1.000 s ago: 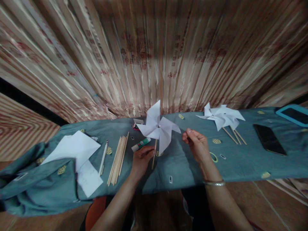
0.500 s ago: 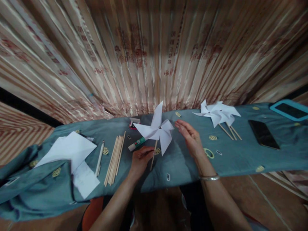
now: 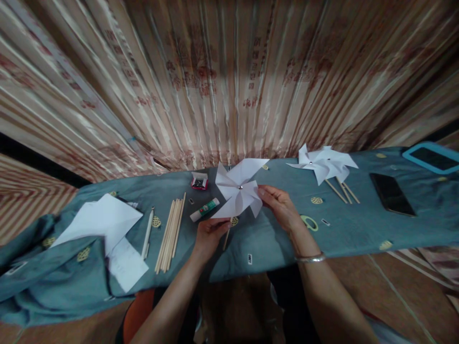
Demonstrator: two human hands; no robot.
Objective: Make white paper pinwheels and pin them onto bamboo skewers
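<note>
Teal tablecloth (image 3: 276, 246) | I've left hand (image 3: 211, 237) pinching stick (image 3: 226, 240) of centre pinwheel (image 3: 236, 191), right hand (image 3: 281, 206) at its blade (image 3: 252, 188), grip unclear | looks assembled, like pinwheels far right (image 3: 324, 165) | left: loose sticks (image 3: 171, 236), paper sheets (image 3: 114, 217), seemingly unused

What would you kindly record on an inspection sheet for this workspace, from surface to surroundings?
Surface: blue-green cloth with yellow print, bunched at its left end.
Job's things: white pinwheel held; wooden sticks, glue stick and open red box to its left; other pinwheels lying right; paper sheets farther left.
Clutter: phone and blue-framed device far right; pen-like tool beside the sticks.
Grips: left grip holds the pinwheel's stick; right grip touches its paper.
Cables: nothing seen.
Surroundings: patterned curtain behind; brown floor below.
</note>
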